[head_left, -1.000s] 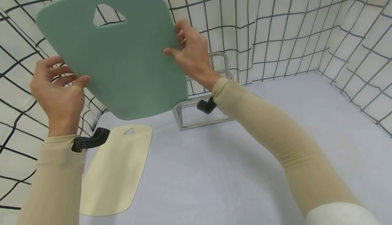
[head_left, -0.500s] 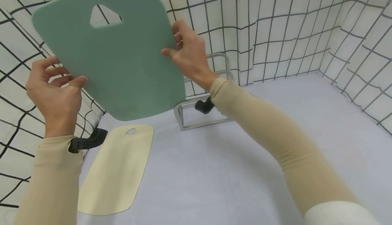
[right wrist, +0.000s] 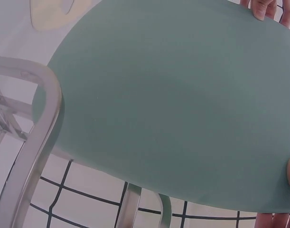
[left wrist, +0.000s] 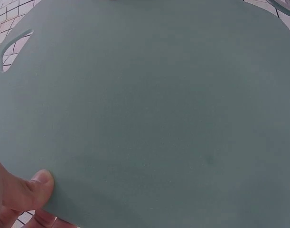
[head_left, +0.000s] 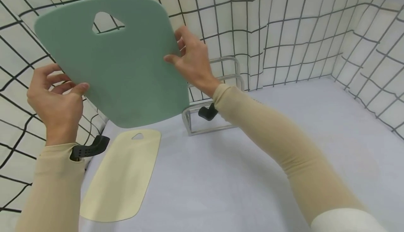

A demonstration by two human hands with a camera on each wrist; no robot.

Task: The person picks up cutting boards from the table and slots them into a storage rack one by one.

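Observation:
A green cutting board (head_left: 126, 67) with a triangular handle hole is held up, tilted, in front of the grid-patterned backdrop. My left hand (head_left: 58, 100) pinches its left edge, thumb on the near face and fingers behind. On the opposite edge my right hand (head_left: 194, 60) grips it the same way. Behind the board and right forearm stands a metal rack (head_left: 208, 130), partly hidden. The board's lower right corner overlaps the rack's front left corner in the head view. In the right wrist view a rack bar (right wrist: 45, 109) passes in front of the board's end.
A cream cutting board (head_left: 123, 176) lies flat on the white tabletop (head_left: 221, 179) at the left. White cloth with a black grid (head_left: 284, 32) rises behind and on both sides of the table.
Both hands and the green board have shifted slightly left against the rack. The whole head view has also moved a little. Both hands keep their hold on the board.

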